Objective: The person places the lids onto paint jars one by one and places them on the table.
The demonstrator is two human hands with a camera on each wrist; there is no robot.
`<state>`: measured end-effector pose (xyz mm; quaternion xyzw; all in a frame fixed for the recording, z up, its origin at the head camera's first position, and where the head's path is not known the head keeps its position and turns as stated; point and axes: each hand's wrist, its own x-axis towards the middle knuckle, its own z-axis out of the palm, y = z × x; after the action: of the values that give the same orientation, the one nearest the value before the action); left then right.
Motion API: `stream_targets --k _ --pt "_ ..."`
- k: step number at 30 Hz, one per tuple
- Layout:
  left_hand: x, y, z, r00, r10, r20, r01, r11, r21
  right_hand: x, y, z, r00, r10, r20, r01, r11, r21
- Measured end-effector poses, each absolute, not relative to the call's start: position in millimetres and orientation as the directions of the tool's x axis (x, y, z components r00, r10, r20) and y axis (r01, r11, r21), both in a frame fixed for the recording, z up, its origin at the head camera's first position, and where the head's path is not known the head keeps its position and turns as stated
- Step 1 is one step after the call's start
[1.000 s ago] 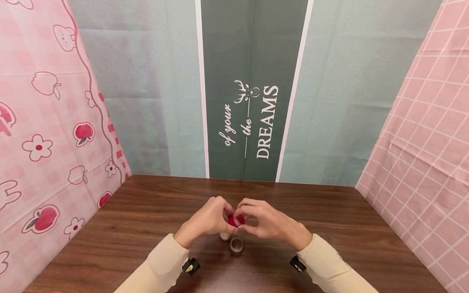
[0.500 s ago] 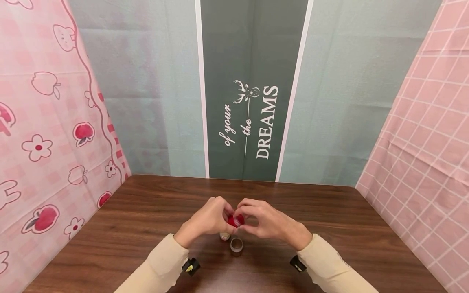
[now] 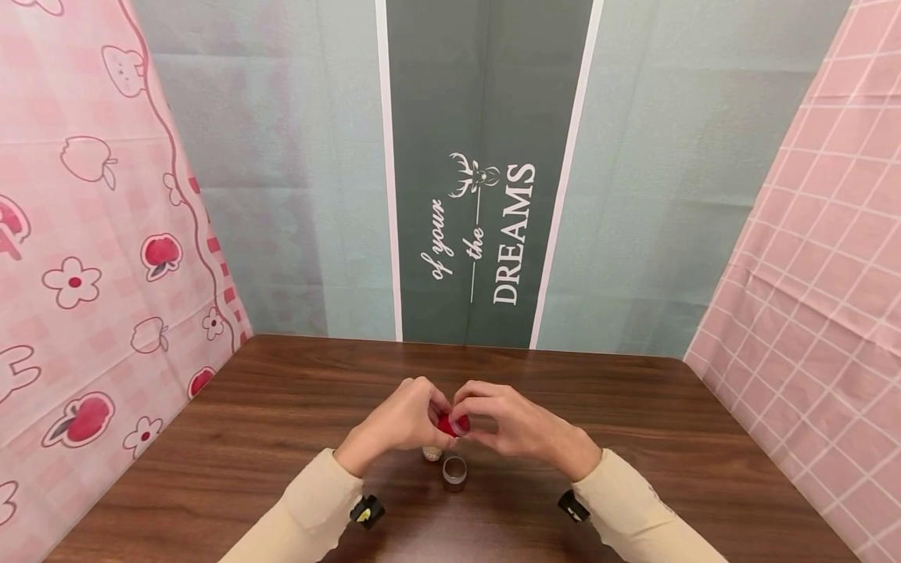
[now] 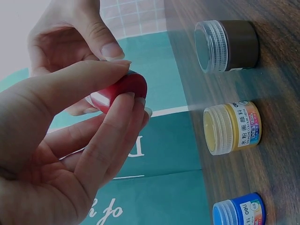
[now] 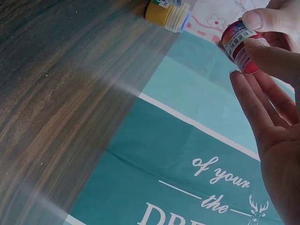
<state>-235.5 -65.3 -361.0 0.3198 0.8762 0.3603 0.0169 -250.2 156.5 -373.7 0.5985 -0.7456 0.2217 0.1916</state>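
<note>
A small red paint jar point(image 5: 239, 41) with a printed label is held tilted between both hands, up off the table. My left hand point(image 3: 400, 416) grips its base end; in the left wrist view the thumb and fingertips close on the red bottom. My right hand point(image 3: 517, 421) is at the other end, thumb and fingers at the clear ridged lid point(image 5: 245, 62). Fingers hide part of the jar in each view. Below the hands stand a brown paint jar point(image 3: 454, 475) and a yellow paint jar point(image 4: 234, 128). A blue paint jar point(image 4: 239, 211) shows only in the left wrist view.
The dark wooden table point(image 3: 296, 383) runs back to a green and teal cloth point(image 3: 464, 102) with white lettering. Pink patterned cloth point(image 3: 91, 234) hangs on the left, pink checked cloth point(image 3: 831, 203) on the right. Black bands point(image 3: 367, 512) are worn at the wrists.
The right hand's fingers and thumb have shifted slightly around the red jar's lid. The left hand, the red jar and the standing jars have stayed nearly in place.
</note>
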Motion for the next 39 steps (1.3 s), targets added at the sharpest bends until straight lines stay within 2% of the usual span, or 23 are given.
stream_targets --k 7,13,17,31,36,39 --pt "-235.8 -65.7 -361.8 -0.796 0.572 0.2 0.546 0.533 0.646 -250.0 156.6 -374.1 -0.224 -0.807 0.547 -0.975 0.181 -0.132" --pt "-235.5 -65.6 -361.6 -0.795 0.572 0.2 0.547 0.534 0.645 -247.2 155.9 -374.5 -0.306 -0.797 0.521 -0.943 0.179 -0.281" --pt "-235.3 -65.4 -361.6 -0.798 0.569 0.196 0.541 0.536 0.648 -246.8 155.7 -375.0 -0.331 -0.794 0.51 -0.932 0.19 -0.309" --pt "-235.2 -65.0 -361.6 -0.801 0.567 0.192 0.536 0.539 0.65 -247.9 156.1 -374.7 -0.327 -0.795 0.512 -0.94 0.215 -0.265" --pt "-235.7 -65.2 -361.8 -0.8 0.568 0.194 0.538 0.534 0.652 -250.3 157.1 -375.8 -0.271 -0.79 0.55 -0.963 0.224 -0.153" --pt "-236.1 -65.5 -361.8 -0.796 0.572 0.198 0.543 0.532 0.649 -251.2 157.3 -375.8 -0.243 -0.779 0.578 -0.97 0.199 -0.139"
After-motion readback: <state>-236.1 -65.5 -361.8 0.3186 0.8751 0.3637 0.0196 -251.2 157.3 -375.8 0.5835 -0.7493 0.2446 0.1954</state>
